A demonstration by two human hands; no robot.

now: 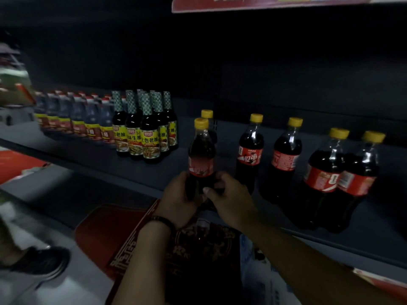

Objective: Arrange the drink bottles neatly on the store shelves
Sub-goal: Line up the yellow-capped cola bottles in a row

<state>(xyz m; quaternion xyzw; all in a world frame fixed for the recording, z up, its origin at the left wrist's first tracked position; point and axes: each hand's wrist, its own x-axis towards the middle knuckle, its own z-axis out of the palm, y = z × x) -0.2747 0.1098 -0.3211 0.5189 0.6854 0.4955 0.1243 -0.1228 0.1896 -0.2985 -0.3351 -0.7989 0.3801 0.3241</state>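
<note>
Both hands — left hand (179,194), right hand (229,200) — fingers grasping one upright cola bottle (201,155); shelf (105,159) behind

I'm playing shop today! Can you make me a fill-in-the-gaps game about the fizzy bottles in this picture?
1. The cola bottle is held by ____ hands, the left hand and the right hand.
2. Every cola cap is coloured ____.
3. The soy sauce bottles stand to the ____ of the held bottle.
4. The bracelet is on the ____ wrist.

Answers: two, yellow, left, left
</note>
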